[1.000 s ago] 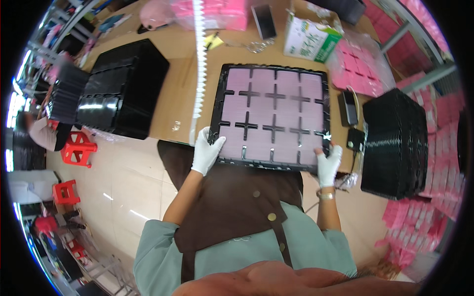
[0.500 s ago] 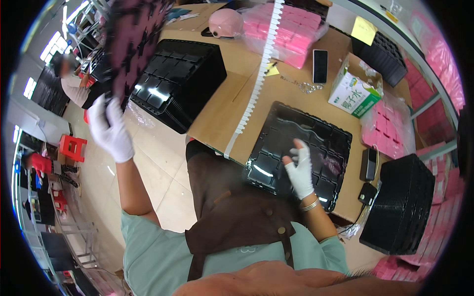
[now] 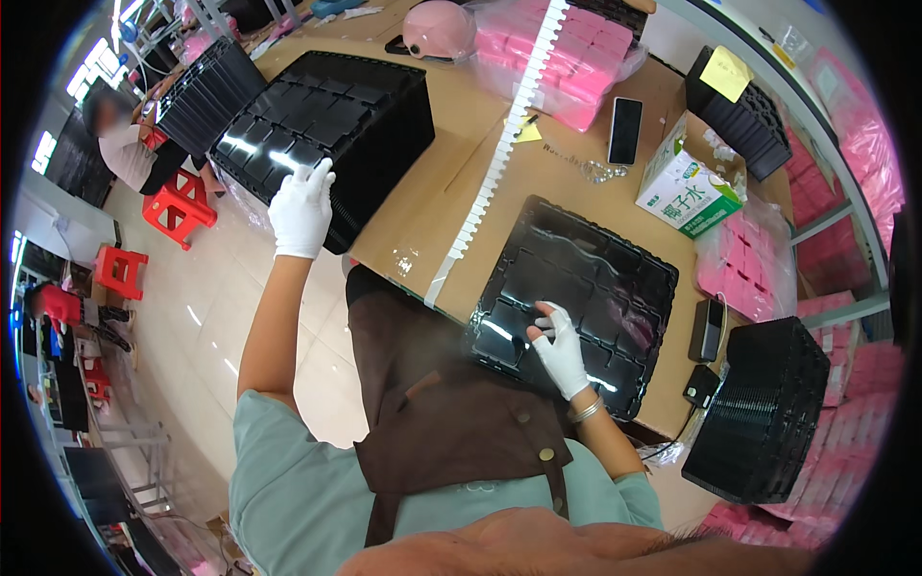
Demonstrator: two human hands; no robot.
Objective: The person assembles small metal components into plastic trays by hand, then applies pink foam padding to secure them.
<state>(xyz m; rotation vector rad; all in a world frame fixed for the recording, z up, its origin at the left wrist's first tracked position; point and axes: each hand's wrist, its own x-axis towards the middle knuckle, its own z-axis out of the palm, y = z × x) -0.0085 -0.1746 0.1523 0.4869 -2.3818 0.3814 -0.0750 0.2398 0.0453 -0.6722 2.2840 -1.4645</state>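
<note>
My left hand [image 3: 303,213], in a white glove, rests at the near edge of a tall stack of black plastic trays [image 3: 327,110] on the left. Its fingers are stretched out against the top tray, not wrapped round anything I can see. My right hand [image 3: 561,353], in a white glove with bare thumb and fingertip showing, hovers over or touches the near part of a shiny black compartment tray [image 3: 586,278] on the table; contact is unclear. Its fingers are apart and hold nothing. A clear sheet or lid seems to cover that tray.
A white toothed strip [image 3: 499,158] crosses the cardboard-topped table [image 3: 408,226]. Farther back are pink bagged pieces [image 3: 567,58], a pink rounded object [image 3: 439,31] and a phone [image 3: 625,131]. To the right stand a green-white carton [image 3: 691,182] and another tray stack [image 3: 759,408]. A person [image 3: 125,144] sits far left.
My left hand has come down and right from holding up a black tray, which now seems to lie on the left stack; the hand has let go. My right hand moved slightly left and down.
</note>
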